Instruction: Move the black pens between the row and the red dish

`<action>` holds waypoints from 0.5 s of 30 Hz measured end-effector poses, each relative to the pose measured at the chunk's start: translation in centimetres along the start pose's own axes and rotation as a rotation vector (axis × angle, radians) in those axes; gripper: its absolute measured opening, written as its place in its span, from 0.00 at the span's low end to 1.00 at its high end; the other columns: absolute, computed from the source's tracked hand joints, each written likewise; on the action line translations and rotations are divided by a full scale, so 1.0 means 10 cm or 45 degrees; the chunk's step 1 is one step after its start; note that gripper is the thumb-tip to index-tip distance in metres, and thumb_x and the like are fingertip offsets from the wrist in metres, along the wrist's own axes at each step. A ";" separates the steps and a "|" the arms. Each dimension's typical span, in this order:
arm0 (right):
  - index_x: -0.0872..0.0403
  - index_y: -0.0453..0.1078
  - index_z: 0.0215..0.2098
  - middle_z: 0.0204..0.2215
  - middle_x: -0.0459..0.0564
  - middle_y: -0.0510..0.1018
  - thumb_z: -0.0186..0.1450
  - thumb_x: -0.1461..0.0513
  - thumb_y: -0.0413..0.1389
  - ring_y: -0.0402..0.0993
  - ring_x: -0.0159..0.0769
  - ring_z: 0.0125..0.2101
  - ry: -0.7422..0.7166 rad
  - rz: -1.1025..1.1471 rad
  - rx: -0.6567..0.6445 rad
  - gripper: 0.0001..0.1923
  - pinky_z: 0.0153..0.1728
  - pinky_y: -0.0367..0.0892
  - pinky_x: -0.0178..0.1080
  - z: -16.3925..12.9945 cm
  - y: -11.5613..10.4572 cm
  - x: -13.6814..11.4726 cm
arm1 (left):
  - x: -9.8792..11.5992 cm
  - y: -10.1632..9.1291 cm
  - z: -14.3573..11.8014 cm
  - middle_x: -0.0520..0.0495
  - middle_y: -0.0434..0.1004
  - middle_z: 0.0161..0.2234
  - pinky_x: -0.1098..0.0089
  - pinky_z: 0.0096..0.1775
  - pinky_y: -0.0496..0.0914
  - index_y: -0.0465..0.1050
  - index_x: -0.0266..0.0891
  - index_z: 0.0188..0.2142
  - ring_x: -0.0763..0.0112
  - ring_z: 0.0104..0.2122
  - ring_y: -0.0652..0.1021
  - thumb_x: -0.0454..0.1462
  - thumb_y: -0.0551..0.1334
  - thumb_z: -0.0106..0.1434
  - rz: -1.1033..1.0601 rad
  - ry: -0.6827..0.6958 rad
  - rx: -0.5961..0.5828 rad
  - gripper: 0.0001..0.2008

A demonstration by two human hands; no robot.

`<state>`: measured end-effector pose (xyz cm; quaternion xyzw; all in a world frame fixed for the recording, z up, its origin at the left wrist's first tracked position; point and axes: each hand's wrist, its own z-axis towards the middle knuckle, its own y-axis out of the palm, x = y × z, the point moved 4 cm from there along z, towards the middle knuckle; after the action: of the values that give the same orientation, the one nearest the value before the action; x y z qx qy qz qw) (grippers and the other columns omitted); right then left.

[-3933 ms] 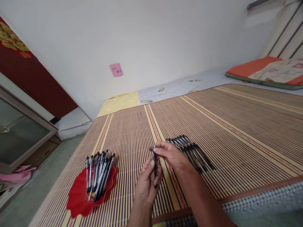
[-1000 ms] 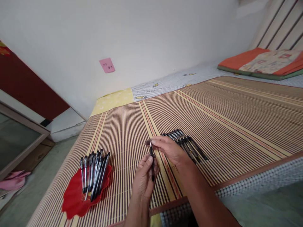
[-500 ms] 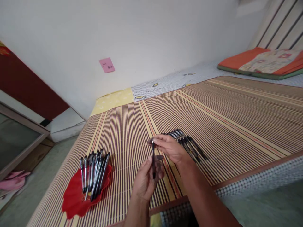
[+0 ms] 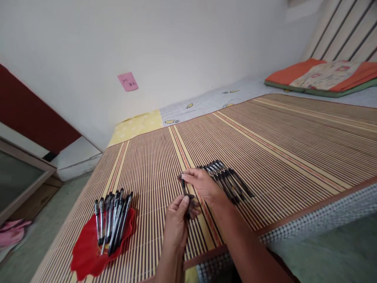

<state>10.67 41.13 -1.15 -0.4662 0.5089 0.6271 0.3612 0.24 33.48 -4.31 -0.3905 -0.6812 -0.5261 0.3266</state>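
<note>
Between both hands | pen [image 4: 184,192] near-upright | long axis vertical, tip up

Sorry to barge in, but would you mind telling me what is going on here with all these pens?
A person holds one black pen upright over a striped bamboo mat, the right hand pinching its top and the left hand gripping its lower part. A row of black pens lies on the mat just beyond the right hand. To the left, a red dish holds another bunch of pens.
</note>
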 end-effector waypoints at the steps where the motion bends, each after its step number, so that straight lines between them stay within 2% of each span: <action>1: 0.55 0.76 0.31 0.25 0.44 0.75 0.60 0.56 0.60 0.69 0.32 0.28 -0.020 -0.044 0.006 0.10 0.32 0.64 0.35 0.01 0.03 0.02 | 0.00 -0.01 0.01 0.48 0.77 0.24 0.77 0.25 0.68 0.77 0.32 0.32 0.77 0.21 0.73 0.46 0.76 0.49 0.039 0.034 0.030 0.20; 6: 0.57 0.77 0.40 0.34 0.51 0.81 0.68 0.61 0.50 0.76 0.36 0.36 -0.101 -0.352 0.116 0.14 0.41 0.69 0.37 0.02 0.20 0.07 | 0.06 -0.12 0.02 0.57 0.68 0.19 0.80 0.19 0.60 0.72 0.36 0.29 0.82 0.16 0.64 0.46 0.75 0.51 0.101 0.214 0.236 0.19; 8: 0.58 0.76 0.45 0.40 0.55 0.81 0.69 0.65 0.47 0.76 0.38 0.42 -0.150 -0.675 0.137 0.16 0.47 0.67 0.39 -0.02 0.24 0.02 | 0.09 -0.16 0.03 0.59 0.65 0.19 0.81 0.17 0.57 0.70 0.36 0.29 0.83 0.16 0.61 0.46 0.75 0.51 0.042 0.236 0.301 0.19; 11: 0.61 0.75 0.48 0.47 0.60 0.78 0.69 0.67 0.48 0.72 0.43 0.49 -0.193 -1.256 0.201 0.16 0.53 0.63 0.42 -0.08 0.21 -0.10 | 0.13 -0.18 0.04 0.58 0.66 0.21 0.82 0.16 0.55 0.70 0.36 0.30 0.84 0.16 0.61 0.44 0.77 0.47 -0.064 0.236 0.336 0.21; 15: 0.61 0.74 0.48 0.48 0.63 0.76 0.69 0.66 0.49 0.69 0.50 0.51 -0.061 -1.760 0.321 0.14 0.50 0.63 0.46 -0.11 0.01 -0.14 | 0.15 -0.17 0.04 0.56 0.68 0.22 0.82 0.16 0.56 0.73 0.34 0.33 0.82 0.17 0.63 0.45 0.78 0.44 -0.104 0.220 0.359 0.23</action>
<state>11.19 40.09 0.18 -0.6235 0.1566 0.2002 0.7394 -2.03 33.94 -3.87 -0.2662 -0.7329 -0.4698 0.4138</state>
